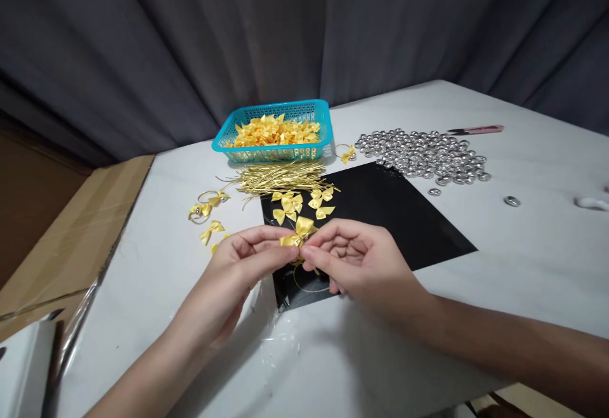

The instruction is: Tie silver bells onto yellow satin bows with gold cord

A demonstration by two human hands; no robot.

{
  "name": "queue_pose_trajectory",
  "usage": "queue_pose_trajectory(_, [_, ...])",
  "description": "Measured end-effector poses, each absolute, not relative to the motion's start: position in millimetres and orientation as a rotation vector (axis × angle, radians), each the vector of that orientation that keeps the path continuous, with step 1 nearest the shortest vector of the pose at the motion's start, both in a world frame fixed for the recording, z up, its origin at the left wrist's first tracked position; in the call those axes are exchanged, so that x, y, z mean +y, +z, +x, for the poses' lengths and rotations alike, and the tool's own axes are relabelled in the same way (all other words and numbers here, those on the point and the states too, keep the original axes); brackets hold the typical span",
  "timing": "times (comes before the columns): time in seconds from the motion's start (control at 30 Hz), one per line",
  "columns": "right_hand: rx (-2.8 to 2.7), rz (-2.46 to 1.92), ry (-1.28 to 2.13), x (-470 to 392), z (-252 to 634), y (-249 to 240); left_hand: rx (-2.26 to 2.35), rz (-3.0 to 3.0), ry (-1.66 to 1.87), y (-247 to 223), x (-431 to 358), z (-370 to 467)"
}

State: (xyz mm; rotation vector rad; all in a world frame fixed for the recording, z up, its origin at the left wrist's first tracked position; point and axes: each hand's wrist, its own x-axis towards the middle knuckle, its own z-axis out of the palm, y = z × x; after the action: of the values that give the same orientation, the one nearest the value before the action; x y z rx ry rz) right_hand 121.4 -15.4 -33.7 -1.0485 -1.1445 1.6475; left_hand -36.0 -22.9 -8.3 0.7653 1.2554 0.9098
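Note:
Both hands pinch a yellow satin ribbon bow [304, 228] between thumbs and fingertips, above the near left part of a black sheet [409, 221]. My left hand [250, 253] grips it from the left, and my right hand [356, 253] closes on it from the right. A thin gold wire tie [309, 290] curves in a loop below the fingers; where it meets the bow is hidden. Just beyond lie several loose yellow bows [288, 202] and a pile of gold twist ties [283, 178].
A blue plastic basket [328, 127] full of yellow bows stands at the back. Silver bells or beads [423, 151] are heaped at the right, near a pink-handled cutter [483, 129]. Looped bows [202, 209] lie at the left. Cardboard [90, 228] borders the table's left edge.

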Motion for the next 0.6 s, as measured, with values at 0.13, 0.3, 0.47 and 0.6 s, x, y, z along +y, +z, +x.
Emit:
queue_pose_trajectory(0.13, [-1.194, -1.081, 1.62, -15.7, 121.2, -32.0, 1.263, 0.778, 0.916, -8.2, -22.2, -35.1])
queue_pose_trajectory(0.3, [-1.221, -1.096, 1.602, -16.4, 121.9, -31.3, 1.279, 0.778, 0.924, -8.2, -22.5, -35.0])
queue_pose_trajectory(0.47, [-1.186, -1.076, 1.658, -14.8, 122.5, -31.0, 1.27, 0.826, 0.917, -8.6, -22.7, -34.8])
queue_pose_trajectory(0.6, [-1.151, -1.078, 1.698, -14.1, 121.5, -31.8, 1.32, 0.896, 0.923, -7.9, -23.1, -31.2])
